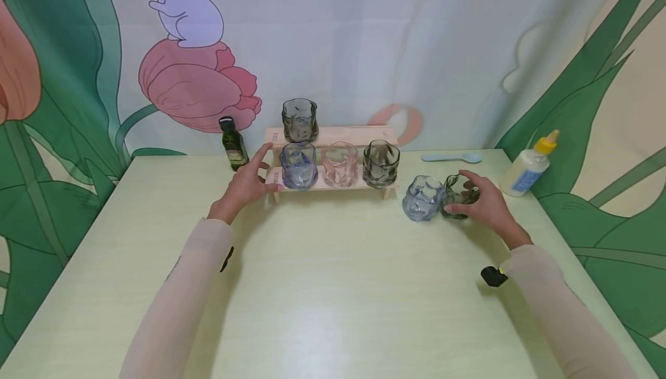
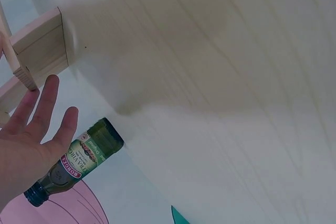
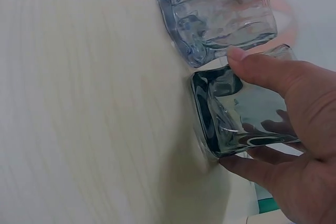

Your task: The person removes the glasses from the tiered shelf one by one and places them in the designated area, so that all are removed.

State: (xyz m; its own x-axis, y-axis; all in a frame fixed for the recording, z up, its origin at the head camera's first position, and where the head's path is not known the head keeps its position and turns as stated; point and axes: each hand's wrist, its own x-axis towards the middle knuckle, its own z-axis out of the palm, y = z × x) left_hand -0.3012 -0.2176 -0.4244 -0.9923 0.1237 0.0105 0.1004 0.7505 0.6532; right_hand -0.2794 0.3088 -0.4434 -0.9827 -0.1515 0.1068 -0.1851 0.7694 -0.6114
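My right hand grips a dark grey-green glass between thumb and fingers, low over the table at right. Close beside it on the left stands a pale blue glass. My left hand is at the left end of a two-tier wooden rack, its fairly straight fingers touching the wood. The rack's upper tier bears a grey glass. On the lower tier stand a blue glass, a pink glass and a dark glass.
Left of the rack stands a green olive oil bottle, just behind my left hand. A light blue spoon lies at the back right. Near the right edge is a glue bottle with a yellow cap. A printed curtain hangs behind the table.
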